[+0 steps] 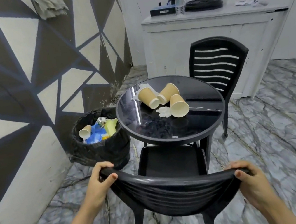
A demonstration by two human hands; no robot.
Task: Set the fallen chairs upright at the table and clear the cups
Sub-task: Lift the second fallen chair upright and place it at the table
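Observation:
A black plastic chair (pixel 175 194) stands upright in front of me, its seat tucked partly under the round black table (pixel 213 123). My left hand (pixel 100 181) grips the left end of its backrest top, and my right hand (pixel 251 180) grips the right end. A second black chair (pixel 215 66) stands upright at the table's far side. Three tan paper cups lie tipped on the tabletop: one at the left (pixel 148 98), one in the middle (pixel 168 92), one nearer me (pixel 179 106). Crumpled white paper (pixel 163 112) lies beside them.
A bin lined with a black bag (pixel 102 148) stands left of the table against the patterned wall, holding another cup (pixel 85 131) and trash. A white cabinet (pixel 208 30) with a bottle and devices on top stands behind. The floor is marbled grey.

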